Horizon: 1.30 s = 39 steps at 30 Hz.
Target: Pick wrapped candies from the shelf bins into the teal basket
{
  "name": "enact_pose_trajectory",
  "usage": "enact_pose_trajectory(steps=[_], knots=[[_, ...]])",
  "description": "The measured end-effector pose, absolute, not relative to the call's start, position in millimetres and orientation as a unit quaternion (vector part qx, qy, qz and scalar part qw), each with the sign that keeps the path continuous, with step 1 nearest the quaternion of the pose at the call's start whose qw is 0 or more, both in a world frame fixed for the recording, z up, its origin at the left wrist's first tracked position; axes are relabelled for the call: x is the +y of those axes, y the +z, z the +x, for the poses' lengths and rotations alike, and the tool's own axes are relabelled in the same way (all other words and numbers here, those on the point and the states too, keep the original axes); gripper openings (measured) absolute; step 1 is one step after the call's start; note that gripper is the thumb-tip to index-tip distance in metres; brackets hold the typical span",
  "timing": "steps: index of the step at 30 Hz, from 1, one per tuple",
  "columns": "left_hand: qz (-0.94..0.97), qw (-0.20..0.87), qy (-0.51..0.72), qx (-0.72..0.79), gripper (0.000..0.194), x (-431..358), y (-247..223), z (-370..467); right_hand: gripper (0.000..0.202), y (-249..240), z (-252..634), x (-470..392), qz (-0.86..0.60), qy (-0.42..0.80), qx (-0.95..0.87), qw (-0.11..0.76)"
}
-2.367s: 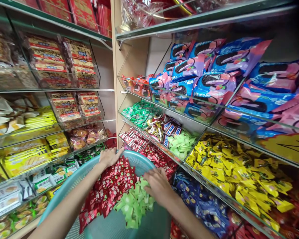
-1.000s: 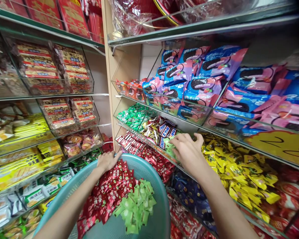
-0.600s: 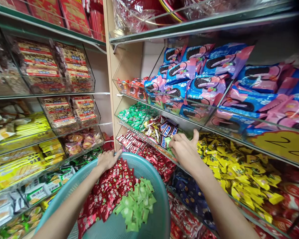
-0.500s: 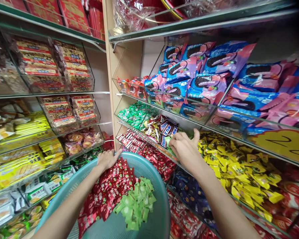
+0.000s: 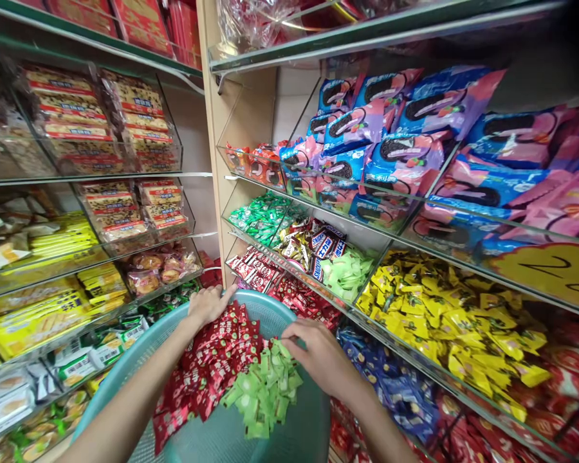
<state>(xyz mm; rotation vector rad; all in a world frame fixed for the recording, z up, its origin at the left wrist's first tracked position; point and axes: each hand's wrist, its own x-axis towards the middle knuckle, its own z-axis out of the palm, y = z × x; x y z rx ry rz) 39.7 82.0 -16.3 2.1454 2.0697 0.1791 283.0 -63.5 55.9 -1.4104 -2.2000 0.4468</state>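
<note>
A large teal plastic basket stands in front of me. My left hand lies over its far rim, thumb stretched out to the right, apparently steadying it. Inside, small red-wrapped packets fill the left and back, beside a heap of light-green wrapped candies. My right hand is over the basket's right side, at the edge of the green heap. Its fingers are half bent, with no packet visible between them. Similar green candies lie in a shelf bin next to Snickers bars.
Glass-fronted shelves surround the basket. Right of the green bin are yellow-wrapped candies, with blue-wrapped ones below. Blue-and-pink cookie packs sit above. A wooden upright divides these from left shelves holding packaged nut bars.
My right hand has moved from the shelf bin down and left to the basket, uncovering the green candies in that bin. My left hand stays on the rim.
</note>
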Motion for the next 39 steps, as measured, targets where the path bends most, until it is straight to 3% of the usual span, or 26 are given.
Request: enact_pose_trajectory(steps=[6, 14, 18, 22, 30, 34, 39], knots=[[0.719, 0.072, 0.061, 0.689, 0.079, 79.9, -16.3, 39.1, 0.019, 8.8, 282.4, -51.8, -0.539, 0.156, -0.81, 0.168], [0.721, 0.07, 0.06, 0.687, 0.077, 78.1, -17.2, 37.8, 0.024, -9.6, 272.9, -54.0, -0.569, 0.109, -0.808, 0.107], [0.721, 0.069, 0.064, 0.687, 0.078, 77.5, -18.3, 36.7, 0.016, -8.5, 272.8, -54.5, -0.572, 0.106, -0.805, 0.116], [0.72, 0.074, 0.064, 0.687, 0.078, 78.0, -18.2, 37.3, 0.017, 16.6, 279.5, -59.9, -0.556, 0.093, -0.81, 0.158], [0.726, 0.087, 0.065, 0.679, 0.08, 83.9, -18.3, 43.5, 0.025, 112.1, 321.7, -67.5, -0.517, -0.023, -0.827, 0.218], [0.727, 0.095, 0.065, 0.677, 0.08, 85.5, -19.3, 43.3, 0.024, 142.7, 350.4, -51.6, -0.556, -0.153, -0.793, 0.195], [0.726, 0.094, 0.071, 0.678, 0.08, 84.6, -18.3, 41.7, 0.02, 147.5, 355.3, -30.5, -0.597, -0.258, -0.748, 0.13]])
